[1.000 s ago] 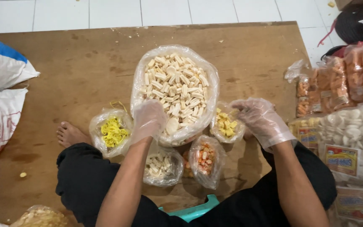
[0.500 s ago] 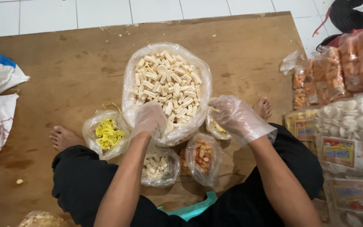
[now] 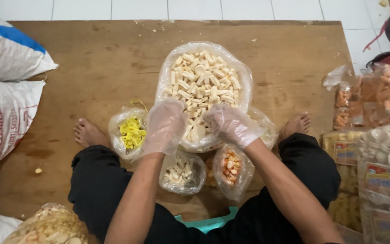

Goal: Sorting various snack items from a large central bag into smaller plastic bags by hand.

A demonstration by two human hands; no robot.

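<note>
Beneath my gloved fingers sits the large clear bag of pale cracker sticks [image 3: 202,86]. My left hand [image 3: 165,126] rests curled on its near rim, my right hand [image 3: 231,124] beside it, fingers bent loosely together over the sticks. Just left lies a small bag of yellow ties [image 3: 131,132].

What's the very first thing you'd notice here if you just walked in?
The big clear bag of pale cracker pieces in the middle of the wooden board, with the left hand and right hand, both in thin plastic gloves, at its near edge. Next, the small bag of bright yellow bits to its left, and the stacked orange snack packs at the right.
</note>
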